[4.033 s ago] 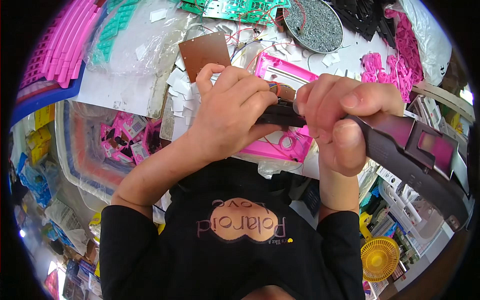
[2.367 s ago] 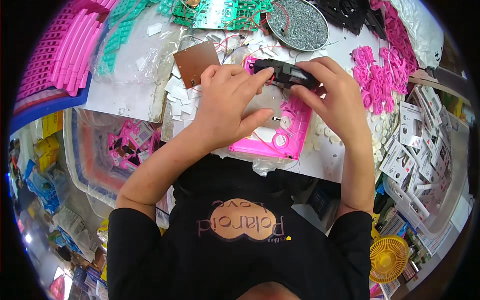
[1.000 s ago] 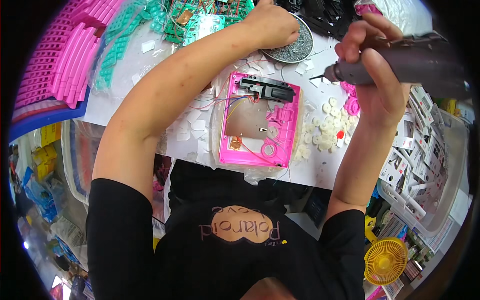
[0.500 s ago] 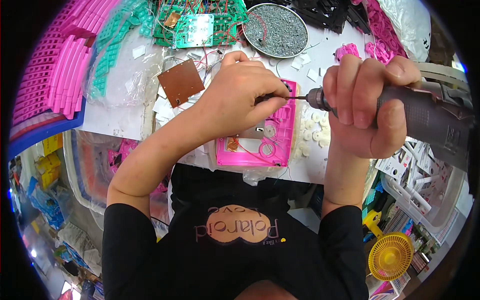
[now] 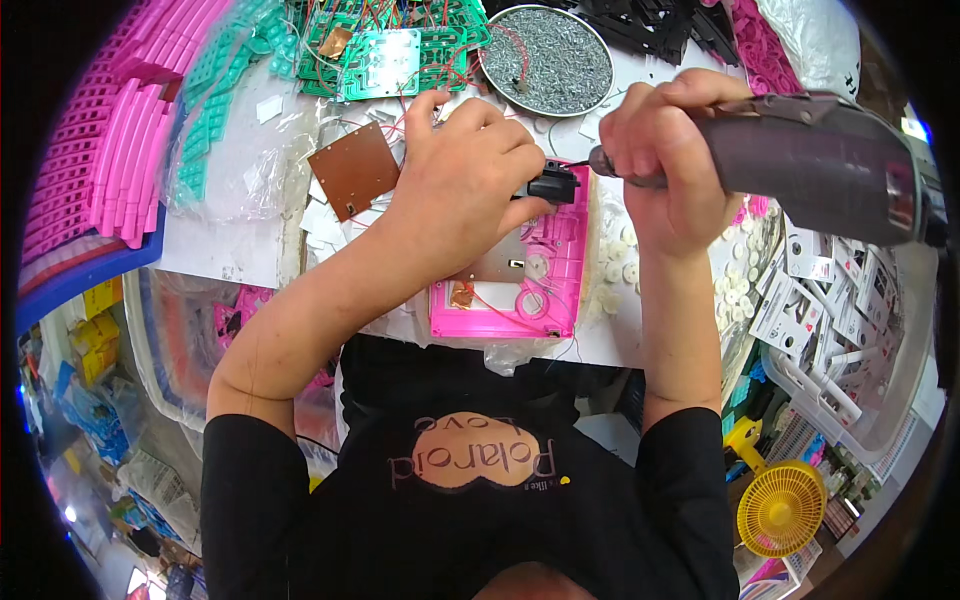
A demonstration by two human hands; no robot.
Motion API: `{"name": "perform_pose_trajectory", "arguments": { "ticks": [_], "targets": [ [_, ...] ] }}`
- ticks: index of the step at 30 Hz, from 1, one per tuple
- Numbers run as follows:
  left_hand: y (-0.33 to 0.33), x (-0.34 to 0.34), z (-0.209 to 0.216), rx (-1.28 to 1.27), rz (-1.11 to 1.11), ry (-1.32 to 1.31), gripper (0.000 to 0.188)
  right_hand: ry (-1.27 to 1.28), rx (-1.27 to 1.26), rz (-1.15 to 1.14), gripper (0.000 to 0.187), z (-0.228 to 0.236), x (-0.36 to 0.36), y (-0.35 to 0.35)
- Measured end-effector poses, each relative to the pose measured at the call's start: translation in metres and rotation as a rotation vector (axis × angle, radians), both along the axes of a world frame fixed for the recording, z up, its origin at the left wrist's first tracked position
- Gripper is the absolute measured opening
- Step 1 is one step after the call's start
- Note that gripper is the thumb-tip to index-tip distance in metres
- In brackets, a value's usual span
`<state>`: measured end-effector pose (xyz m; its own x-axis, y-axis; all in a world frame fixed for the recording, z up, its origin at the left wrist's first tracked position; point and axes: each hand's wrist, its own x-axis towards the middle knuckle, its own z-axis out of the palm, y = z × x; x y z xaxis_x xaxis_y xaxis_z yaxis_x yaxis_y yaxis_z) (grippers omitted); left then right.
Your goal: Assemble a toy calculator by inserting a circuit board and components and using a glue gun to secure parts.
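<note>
Cluttered table (image 5: 215, 235); left hand (image 5: 475, 170) pinching black part (image 5: 553, 186), right hand (image 5: 665, 150) gripping driver (image 5: 810, 170): I fear its bit (image 5: 576, 163), if tilted, could skid.

in left fingers (image 5: 524, 163): 1 black part (image 5: 555, 187) | under them: 1 pink case (image 5: 570, 265) | left of them: 1 loose brown board (image 5: 354, 172) | in right fingers (image 5: 628, 148): 1 power screwdriver (image 5: 810, 160) | beyond both: 1 round dish (image 5: 612, 72), screws (image 5: 556, 58) uncountable

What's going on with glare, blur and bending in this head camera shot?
Head view, top: a pale shine on the green circuit boards; head view, right: the grey power driver looks slightly soft; head view, left rim: the pink stacked parts curve with the fisheye, and the corners go black.
</note>
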<state>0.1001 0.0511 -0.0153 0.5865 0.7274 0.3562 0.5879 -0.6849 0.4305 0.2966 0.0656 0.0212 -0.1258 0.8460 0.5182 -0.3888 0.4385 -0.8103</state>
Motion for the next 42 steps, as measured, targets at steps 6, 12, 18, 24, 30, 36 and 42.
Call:
{"name": "perform_pose_trajectory", "arguments": {
  "ticks": [6,12,18,24,30,36,42],
  "targets": [
    [-0.001,0.001,0.0,-0.01,0.012,-0.005,0.032,-0.165,-0.015,-0.153,0.015,-0.004,-0.01,-0.004],
    [-0.001,0.001,-0.001,-0.005,0.016,-0.021,0.03,-0.18,-0.122,-0.093,0.012,-0.01,-0.013,-0.005],
    [0.007,-0.001,-0.004,-0.051,-0.083,-0.032,0.036,0.007,-0.137,0.147,0.013,0.002,0.017,0.014],
    [0.004,0.001,0.038,-0.09,-0.252,-0.144,0.036,-0.049,0.02,-0.364,0.021,0.072,0.055,-0.004],
    [-0.053,-0.105,0.118,-0.368,0.137,-0.484,0.091,-0.177,-0.072,-0.598,0.026,0.056,0.077,-0.007],
    [-0.127,-0.322,0.039,-1.393,0.338,-0.149,0.076,-0.222,-0.103,-0.537,0.032,0.04,0.095,0.001],
    [-0.333,-0.483,-0.238,-1.174,1.09,-0.277,0.056,-0.45,-0.091,-0.686,0.031,0.053,0.095,0.017]
  ]
}}
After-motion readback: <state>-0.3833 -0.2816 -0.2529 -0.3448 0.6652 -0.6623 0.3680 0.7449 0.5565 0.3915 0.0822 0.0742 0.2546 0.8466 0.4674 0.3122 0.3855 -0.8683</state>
